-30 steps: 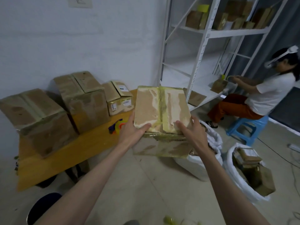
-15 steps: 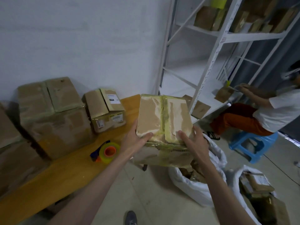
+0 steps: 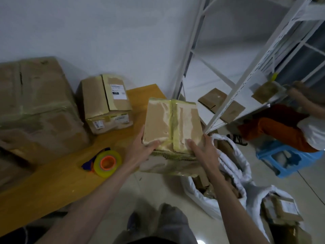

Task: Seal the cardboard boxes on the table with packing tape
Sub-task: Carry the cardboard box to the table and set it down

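Note:
I hold a taped cardboard box [image 3: 171, 124] over the right end of the wooden table [image 3: 58, 180]. My left hand [image 3: 140, 150] grips its near left edge and my right hand [image 3: 204, 152] grips its near right edge. Yellowish tape runs down the middle of its top flaps. A roll of packing tape [image 3: 107, 163] with an orange core lies on the table left of my left hand. A small labelled box [image 3: 105, 103] and a large box [image 3: 37, 106] stand at the back of the table.
White sacks [image 3: 233, 175] filled with boxes stand on the floor under and right of the held box. A white metal shelf rack [image 3: 233, 95] rises behind. A seated person [image 3: 284, 127] on a blue stool [image 3: 281, 155] works at the right.
The view has tilted down and left. The box in my hands has come lower and closer to the table end, and the tape roll has come into fuller sight.

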The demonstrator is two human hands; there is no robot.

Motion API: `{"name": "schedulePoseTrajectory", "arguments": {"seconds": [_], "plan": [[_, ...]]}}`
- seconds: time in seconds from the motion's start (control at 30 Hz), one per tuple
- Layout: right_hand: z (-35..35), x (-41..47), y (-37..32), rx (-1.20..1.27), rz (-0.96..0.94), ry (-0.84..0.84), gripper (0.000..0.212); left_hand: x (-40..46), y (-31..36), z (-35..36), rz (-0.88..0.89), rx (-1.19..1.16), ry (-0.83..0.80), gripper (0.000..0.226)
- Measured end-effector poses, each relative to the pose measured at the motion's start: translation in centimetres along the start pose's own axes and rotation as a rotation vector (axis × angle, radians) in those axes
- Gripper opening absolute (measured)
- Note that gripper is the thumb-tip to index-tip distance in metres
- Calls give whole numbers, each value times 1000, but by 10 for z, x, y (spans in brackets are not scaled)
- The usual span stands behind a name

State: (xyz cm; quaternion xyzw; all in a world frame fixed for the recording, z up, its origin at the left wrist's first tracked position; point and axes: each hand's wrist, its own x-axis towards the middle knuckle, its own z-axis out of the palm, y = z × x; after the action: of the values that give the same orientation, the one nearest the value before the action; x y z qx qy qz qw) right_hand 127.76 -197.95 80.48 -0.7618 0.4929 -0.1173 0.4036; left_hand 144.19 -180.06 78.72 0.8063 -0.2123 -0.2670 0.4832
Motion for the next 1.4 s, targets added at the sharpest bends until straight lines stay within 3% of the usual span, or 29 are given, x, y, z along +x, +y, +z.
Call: {"name": "schedulePoseTrajectory", "arguments": {"seconds": [0.2, 0.33, 0.8, 1.0, 1.17, 1.4], "plan": [[13, 85, 14, 21, -17, -147, 82, 49, -12, 32, -147, 19, 75, 94], [23, 135, 24, 30, -29, -257, 87, 73, -13, 54, -227, 26, 130, 86], [56, 218, 56, 25, -199, -472, 82, 88, -52, 118, -243, -150, 305, 87], [58, 238, 68, -24, -201, -534, 83, 96, -58, 132, -276, -116, 228, 105], [65, 257, 78, -69, -208, -555, 96, 113, -56, 137, -327, -33, 163, 106], [67, 268, 74, -179, -223, -603, 89, 119, -52, 130, -358, 99, 133, 109]]}}
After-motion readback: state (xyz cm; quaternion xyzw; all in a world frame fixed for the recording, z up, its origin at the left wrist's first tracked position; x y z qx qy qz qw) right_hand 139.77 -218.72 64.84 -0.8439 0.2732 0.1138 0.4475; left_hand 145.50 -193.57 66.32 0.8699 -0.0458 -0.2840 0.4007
